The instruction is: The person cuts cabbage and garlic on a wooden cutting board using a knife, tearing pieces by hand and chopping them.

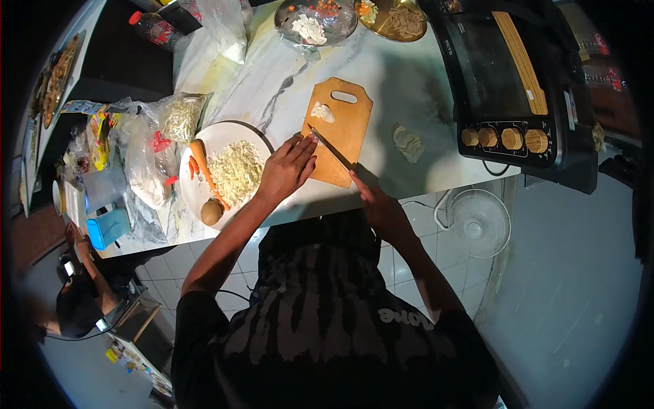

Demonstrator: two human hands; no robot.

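A wooden cutting board (351,129) lies on the marble counter, its handle slot pointing away from me. My right hand (375,204) is closed around the handle of a knife (331,147), whose blade slants across the board toward the upper left. Beside the blade, my left hand (291,167) rests over the board's left edge with its fingers bent and together. Whatever is under those fingertips is mostly hidden. A small heap of sliced white pieces (323,112) sits near the board's far end.
Left of the board, a white plate (194,180) holds chopped pale vegetable (235,170), carrots (201,160) and a round brown item (212,212). A toaster oven (507,88) stands at right, peelings (407,143) before it. Bags and a bottle (153,28) crowd the left. Another person (82,293) is lower left.
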